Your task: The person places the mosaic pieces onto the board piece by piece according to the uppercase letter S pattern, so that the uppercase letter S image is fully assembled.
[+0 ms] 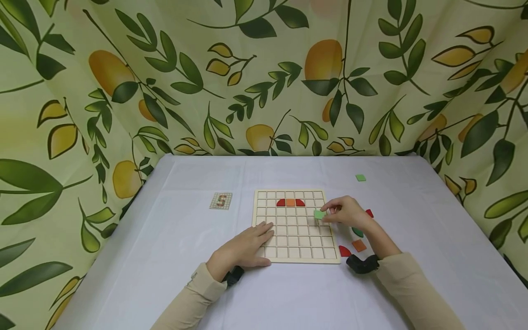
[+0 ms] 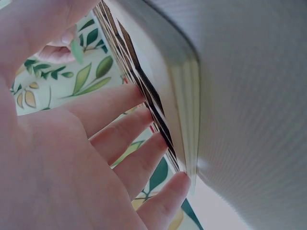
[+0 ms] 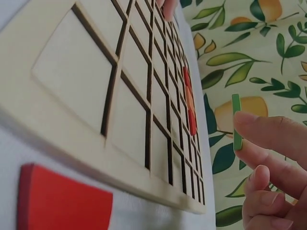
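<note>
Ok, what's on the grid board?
On the grid board, an orange square sits between two red quarter-circles, second row from top. In the head view, the left hand and green square hide some cells.

A cream fabric curtain (image 1: 264, 41) printed with green leaves (image 1: 190, 68), orange-yellow fruit (image 1: 323, 59) and yellow dark-outlined buds (image 1: 62, 140) hangs in soft folds behind and along both sides of a table draped in plain white cloth (image 1: 156, 247), faintly creased, under soft, even light, with dark shadow at its far corners.
</note>
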Demonstrator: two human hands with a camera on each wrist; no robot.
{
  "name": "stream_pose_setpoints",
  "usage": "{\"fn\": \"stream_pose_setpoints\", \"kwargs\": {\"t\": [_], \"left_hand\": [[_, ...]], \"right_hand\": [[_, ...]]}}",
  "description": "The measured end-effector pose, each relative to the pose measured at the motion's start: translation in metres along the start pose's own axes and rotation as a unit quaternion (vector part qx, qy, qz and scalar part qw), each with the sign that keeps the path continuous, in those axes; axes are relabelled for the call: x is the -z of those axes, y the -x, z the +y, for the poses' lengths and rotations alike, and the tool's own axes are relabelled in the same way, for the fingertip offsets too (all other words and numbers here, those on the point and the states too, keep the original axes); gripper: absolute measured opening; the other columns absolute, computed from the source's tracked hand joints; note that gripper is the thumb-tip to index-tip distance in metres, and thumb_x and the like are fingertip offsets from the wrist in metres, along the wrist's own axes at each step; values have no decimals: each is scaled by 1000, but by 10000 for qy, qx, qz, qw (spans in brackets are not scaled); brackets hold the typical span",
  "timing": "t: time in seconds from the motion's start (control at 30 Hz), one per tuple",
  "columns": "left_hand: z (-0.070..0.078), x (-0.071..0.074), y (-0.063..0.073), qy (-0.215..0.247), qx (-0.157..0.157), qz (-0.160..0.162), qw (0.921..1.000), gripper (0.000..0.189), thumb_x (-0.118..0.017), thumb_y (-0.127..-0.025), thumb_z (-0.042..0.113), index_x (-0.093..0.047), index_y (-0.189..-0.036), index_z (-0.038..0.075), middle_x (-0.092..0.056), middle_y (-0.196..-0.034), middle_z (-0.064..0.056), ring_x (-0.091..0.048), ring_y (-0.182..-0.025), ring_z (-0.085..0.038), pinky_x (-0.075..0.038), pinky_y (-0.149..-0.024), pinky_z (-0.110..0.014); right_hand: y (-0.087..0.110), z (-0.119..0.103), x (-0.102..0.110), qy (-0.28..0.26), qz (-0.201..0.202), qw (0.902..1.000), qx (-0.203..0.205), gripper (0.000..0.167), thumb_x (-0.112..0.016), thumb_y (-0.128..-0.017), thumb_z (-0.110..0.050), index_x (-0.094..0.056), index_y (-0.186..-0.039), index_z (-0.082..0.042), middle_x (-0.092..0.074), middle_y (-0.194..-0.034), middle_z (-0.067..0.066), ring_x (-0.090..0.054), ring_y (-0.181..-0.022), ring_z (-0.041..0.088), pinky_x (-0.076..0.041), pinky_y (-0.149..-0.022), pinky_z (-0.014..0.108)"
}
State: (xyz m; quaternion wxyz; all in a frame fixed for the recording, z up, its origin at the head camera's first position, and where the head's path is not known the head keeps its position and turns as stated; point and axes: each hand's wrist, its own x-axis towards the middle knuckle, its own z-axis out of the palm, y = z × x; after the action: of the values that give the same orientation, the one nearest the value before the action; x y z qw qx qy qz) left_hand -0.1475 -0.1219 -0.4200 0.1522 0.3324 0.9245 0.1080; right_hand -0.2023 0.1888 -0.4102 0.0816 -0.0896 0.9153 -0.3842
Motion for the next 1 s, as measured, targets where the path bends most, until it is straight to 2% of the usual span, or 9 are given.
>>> {"fn": "stream_pose_setpoints", "kwargs": {"t": [0.5, 1.0], "left_hand": [[1, 0, 1, 56, 24, -23, 10000, 76, -71, -85, 38, -40, -146, 5, -30, -160, -9, -27, -150, -28, -31, -120, -47], [2, 1, 1, 12, 61, -22, 10000, 76, -71, -85, 38, -40, -146, 6, -31, -159, -9, -28, -150, -27, -32, -120, -47]], "right_hand": [[-14, -16, -17, -288, -61, 9995, 57, 25, -81, -74, -10, -73, -94, 2, -47, -66, -3, -41, -67, 14, -33, -54, 21], [-24, -30, -26, -442, -91, 9982, 394, 24, -80, -74, -9, -73, -94, 2, -50, -65, -2, -41, -62, 13, -36, -54, 21]]}}
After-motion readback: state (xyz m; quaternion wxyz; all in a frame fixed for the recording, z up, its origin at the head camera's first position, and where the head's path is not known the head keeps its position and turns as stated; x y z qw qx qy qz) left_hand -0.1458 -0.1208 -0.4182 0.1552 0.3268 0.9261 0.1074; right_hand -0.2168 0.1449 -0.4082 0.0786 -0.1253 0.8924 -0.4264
